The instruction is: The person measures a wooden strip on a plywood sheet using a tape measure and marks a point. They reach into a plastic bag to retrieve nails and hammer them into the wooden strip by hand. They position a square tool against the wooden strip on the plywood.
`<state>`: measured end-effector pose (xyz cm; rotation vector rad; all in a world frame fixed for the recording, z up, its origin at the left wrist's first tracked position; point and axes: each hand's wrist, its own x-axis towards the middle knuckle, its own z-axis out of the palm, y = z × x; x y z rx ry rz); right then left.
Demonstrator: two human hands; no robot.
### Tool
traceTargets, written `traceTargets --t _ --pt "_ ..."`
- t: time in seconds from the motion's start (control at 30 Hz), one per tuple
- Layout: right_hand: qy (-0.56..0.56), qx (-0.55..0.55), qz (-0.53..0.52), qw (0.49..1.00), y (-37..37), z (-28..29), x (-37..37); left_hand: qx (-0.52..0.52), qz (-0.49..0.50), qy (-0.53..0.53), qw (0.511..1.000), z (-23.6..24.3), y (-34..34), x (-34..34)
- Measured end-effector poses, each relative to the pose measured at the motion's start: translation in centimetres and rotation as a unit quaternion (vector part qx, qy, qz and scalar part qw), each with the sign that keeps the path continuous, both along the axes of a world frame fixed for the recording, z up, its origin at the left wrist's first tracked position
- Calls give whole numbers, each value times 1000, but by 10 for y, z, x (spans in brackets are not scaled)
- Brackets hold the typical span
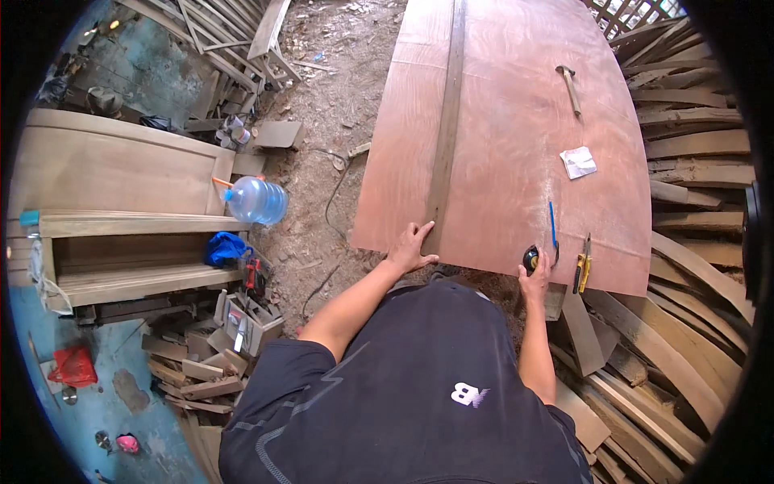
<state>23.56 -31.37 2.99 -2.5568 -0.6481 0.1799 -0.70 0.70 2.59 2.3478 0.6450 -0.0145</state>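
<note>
A large reddish plywood sheet [508, 145] lies in front of me, and a long, narrow wooden strip [448, 121] runs lengthwise across it. My left hand [409, 248] grips the strip's near end at the sheet's edge, forefinger on top and thumb lower down. At the same edge, further right, my right hand [535, 278] is closed around a black tape measure [530, 258]. Just beyond that hand lies a slim blue pencil or pen [552, 219]. Pliers with yellow handles [582, 268] rest to its right. Farther off are a hammer [571, 93] and a small pale packet [578, 162].
Curved timber pieces [697, 145] are stacked along the right. On the left stand a wooden cabinet frame [145, 222], a large blue water bottle [258, 201] and a heap of offcuts [205, 371]. A dark cable [330, 202] crosses the dirt floor [347, 81].
</note>
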Motion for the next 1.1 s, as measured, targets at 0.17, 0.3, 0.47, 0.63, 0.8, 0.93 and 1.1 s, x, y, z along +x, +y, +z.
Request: traceTargets --t 0.17,0.3,0.47,0.63,0.8,0.93,1.1 --pt "-3 6 -8 1000 -4 -6 -1 3 -1 6 1000 -1 3 3" --pt "-16 16 11 1000 9 -13 2 -8 11 8 1000 -6 9 -9" --pt "-5 41 37 998 8 -9 16 -23 -7 -20 1000 2 2 -2" --pt "-23 22 41 999 -7 -27 26 -41 13 9 999 6 -7 7" --pt "-21 18 67 997 -10 -24 26 -75 49 13 996 9 -16 -1" --pt "11 11 61 998 10 -21 23 -47 112 -68 990 8 -17 -12" --pt "156 86 136 974 47 58 -6 -42 107 -114 987 40 -30 7"
